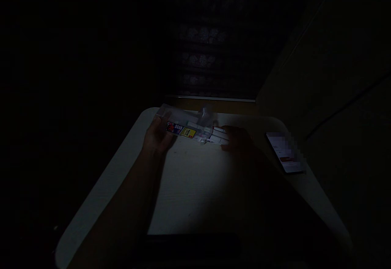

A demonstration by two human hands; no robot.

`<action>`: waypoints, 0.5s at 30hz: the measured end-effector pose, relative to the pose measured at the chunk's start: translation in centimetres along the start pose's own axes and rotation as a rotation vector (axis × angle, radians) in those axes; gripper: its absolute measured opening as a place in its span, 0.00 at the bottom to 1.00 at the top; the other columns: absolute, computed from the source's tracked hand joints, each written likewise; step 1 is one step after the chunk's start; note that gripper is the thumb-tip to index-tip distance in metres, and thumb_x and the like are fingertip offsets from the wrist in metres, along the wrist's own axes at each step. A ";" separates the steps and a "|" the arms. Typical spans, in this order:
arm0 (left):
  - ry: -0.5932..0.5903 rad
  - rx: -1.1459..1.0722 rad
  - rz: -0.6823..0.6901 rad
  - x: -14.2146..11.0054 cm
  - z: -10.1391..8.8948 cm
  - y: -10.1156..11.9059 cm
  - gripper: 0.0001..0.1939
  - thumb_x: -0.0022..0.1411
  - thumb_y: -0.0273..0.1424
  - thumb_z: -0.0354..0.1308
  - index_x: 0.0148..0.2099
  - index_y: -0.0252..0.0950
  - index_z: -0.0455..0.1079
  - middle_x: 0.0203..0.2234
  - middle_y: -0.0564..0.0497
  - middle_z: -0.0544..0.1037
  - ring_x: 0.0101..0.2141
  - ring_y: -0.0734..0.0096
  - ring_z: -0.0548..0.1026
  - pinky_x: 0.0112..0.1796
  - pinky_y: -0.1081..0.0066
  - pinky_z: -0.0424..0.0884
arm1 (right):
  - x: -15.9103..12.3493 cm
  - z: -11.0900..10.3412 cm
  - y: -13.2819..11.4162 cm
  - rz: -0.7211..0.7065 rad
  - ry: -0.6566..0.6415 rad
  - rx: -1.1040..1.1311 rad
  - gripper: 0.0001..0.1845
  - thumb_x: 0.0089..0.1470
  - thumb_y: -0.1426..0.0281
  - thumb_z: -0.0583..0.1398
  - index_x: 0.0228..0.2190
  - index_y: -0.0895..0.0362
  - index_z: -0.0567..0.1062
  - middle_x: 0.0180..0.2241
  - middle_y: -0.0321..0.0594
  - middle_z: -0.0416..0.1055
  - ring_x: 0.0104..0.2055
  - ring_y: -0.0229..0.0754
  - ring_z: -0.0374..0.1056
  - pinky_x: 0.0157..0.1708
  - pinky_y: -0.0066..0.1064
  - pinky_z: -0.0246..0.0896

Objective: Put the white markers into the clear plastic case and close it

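Note:
A clear plastic packet [183, 117] with a colourful printed label is held at its left end by my left hand [155, 135], fingers closed around it. Several white, stick-shaped pieces [218, 135], side by side, reach out of the packet's right end; their exact kind cannot be made out in the dark. My right hand [237, 138], mostly in shadow, is closed on the outer ends of these white sticks. Both hands are over the far part of the pale table [183, 187].
A phone [285, 153] with a lit screen, partly blurred, lies on the table's right side. Behind the table is a dark patterned surface [201, 59], and a cable [345, 108] runs along the right. A dark object [192, 244] is at the near edge.

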State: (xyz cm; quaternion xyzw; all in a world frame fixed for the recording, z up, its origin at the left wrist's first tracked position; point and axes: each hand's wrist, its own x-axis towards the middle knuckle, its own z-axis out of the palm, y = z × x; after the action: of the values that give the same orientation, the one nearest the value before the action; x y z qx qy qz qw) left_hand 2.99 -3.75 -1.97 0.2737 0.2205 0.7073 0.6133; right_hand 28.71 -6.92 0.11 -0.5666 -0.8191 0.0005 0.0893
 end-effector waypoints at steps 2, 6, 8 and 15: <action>0.012 0.009 -0.007 0.1 -0.1 -0.1 0.16 0.50 0.35 0.63 0.44 0.41 0.71 0.38 0.51 0.78 0.42 0.65 0.75 0.42 0.68 0.72 | 0.0 0.0 0.1 -0.016 -0.013 0.008 0.41 0.41 0.57 0.64 0.56 0.58 0.61 0.52 0.49 0.68 0.50 0.53 0.67 0.48 0.43 0.61; -0.031 0.006 -0.019 0.0 -0.2 -0.3 0.16 0.50 0.35 0.63 0.43 0.40 0.72 0.37 0.50 0.78 0.43 0.65 0.75 0.43 0.67 0.71 | 0.6 0.5 -0.8 -0.063 -0.033 0.032 0.49 0.38 0.53 0.65 0.58 0.59 0.57 0.55 0.49 0.64 0.53 0.53 0.63 0.52 0.42 0.58; -0.031 -0.004 -0.006 -0.1 -0.2 -0.2 0.15 0.50 0.35 0.63 0.42 0.40 0.72 0.38 0.50 0.78 0.42 0.65 0.75 0.43 0.68 0.71 | 0.8 0.6 -1.1 -0.071 -0.041 0.036 0.43 0.41 0.57 0.63 0.57 0.59 0.59 0.54 0.48 0.66 0.52 0.51 0.65 0.50 0.40 0.59; 0.077 -0.071 0.040 0.3 -0.6 0.6 0.07 0.55 0.31 0.58 0.38 0.36 0.72 0.34 0.50 0.79 0.36 0.70 0.75 0.40 0.70 0.72 | 0.1 -0.5 0.0 -0.058 -0.072 0.009 0.38 0.42 0.63 0.63 0.56 0.60 0.63 0.48 0.51 0.70 0.46 0.55 0.68 0.44 0.43 0.62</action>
State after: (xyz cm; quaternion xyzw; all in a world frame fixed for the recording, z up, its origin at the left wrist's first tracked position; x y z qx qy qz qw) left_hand 2.12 -3.55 -2.05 0.2286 0.2133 0.7367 0.5996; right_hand 28.75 -6.85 0.64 -0.5417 -0.8380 0.0221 0.0623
